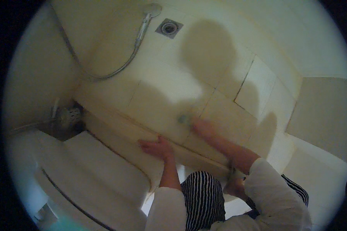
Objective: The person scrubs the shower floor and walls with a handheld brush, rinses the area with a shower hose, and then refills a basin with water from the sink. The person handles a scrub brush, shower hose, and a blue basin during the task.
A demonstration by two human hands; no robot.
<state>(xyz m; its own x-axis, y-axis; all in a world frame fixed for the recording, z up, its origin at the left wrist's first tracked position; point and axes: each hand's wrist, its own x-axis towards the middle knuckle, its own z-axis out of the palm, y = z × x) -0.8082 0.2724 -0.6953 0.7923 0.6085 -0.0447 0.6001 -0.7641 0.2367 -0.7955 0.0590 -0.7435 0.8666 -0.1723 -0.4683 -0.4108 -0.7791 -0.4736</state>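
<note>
My right hand is blurred over the tiled floor. At its fingers is a small greenish object, too smeared to name, which it seems to grip against the tiles. My left hand rests on the raised tiled curb, its thumb apart from the fingers and nothing in its grasp. My striped trouser knee is bent below, between both pale sleeves.
A shower head on a metal hose lies across the far left. Near it is a square floor drain. A perforated metal fitting stands at the curb's left end. Tiled wall bounds the right.
</note>
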